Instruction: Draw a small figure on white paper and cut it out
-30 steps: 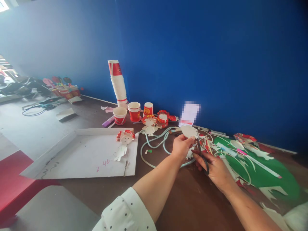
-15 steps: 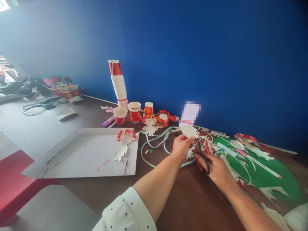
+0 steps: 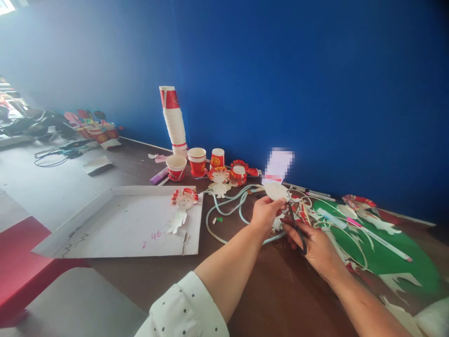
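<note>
Between its thumb and fingers, my left hand pinches a white paper piece with a rounded outline. My right hand grips dark-handled scissors, their blades up against the right edge of the paper. Whether the blades are closed on it is hard to make out. Below and behind the hands, a pale blue cord lies in loops on the brown table. A paper doll with a red fringed rim rests on the white cardboard tray to the left.
A tall stack of paper cups stands by the blue wall, with several red cups before it. On the right, a green round sheet bears paper scraps and a pink-capped marker. A red stool is at lower left.
Almost nothing differs. The view has shifted very slightly; both hands keep the paper and the scissors in nearly the same place.
</note>
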Action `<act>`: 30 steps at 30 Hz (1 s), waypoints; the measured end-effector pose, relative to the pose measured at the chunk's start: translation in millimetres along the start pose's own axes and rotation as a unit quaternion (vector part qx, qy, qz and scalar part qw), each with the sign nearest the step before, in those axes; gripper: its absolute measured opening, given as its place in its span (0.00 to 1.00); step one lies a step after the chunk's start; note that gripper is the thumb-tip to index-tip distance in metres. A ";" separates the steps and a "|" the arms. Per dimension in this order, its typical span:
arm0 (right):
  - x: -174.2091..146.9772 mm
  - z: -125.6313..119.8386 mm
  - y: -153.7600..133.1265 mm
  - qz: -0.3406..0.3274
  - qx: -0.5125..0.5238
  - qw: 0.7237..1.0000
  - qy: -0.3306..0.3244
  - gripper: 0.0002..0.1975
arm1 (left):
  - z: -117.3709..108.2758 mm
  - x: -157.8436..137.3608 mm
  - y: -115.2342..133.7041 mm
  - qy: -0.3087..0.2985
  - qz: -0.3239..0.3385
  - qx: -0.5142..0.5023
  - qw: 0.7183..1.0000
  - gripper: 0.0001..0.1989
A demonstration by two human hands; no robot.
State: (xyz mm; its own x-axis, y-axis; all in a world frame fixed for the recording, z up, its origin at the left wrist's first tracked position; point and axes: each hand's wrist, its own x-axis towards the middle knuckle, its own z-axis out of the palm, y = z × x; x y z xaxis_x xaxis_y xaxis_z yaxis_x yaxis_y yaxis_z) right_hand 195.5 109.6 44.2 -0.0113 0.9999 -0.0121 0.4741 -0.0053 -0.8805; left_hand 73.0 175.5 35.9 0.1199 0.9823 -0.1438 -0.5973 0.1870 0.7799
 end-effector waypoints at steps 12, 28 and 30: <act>-2.1 -2.6 -6.1 0.005 -0.013 1.000 0.008 0.24 | 2.9 -3.9 5.4 -0.009 0.006 0.012 1.000 0.11; -1.1 -14.2 -8.7 0.022 -0.039 0.999 -0.002 0.29 | -3.5 0.3 1.1 -0.056 0.002 0.081 0.995 0.10; -0.5 -15.2 -6.7 0.010 -0.048 0.999 -0.002 0.27 | -4.0 -0.5 1.8 -0.063 -0.003 0.082 0.995 0.10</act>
State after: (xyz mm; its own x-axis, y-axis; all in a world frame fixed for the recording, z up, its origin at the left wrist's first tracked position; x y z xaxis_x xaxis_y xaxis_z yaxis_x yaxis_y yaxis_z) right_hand 205.7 109.4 57.3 -0.0041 0.9995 -0.0318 0.5570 -0.0241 -0.8301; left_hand 68.7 175.3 35.0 0.2266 0.9707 -0.0795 -0.4595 0.1785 0.8700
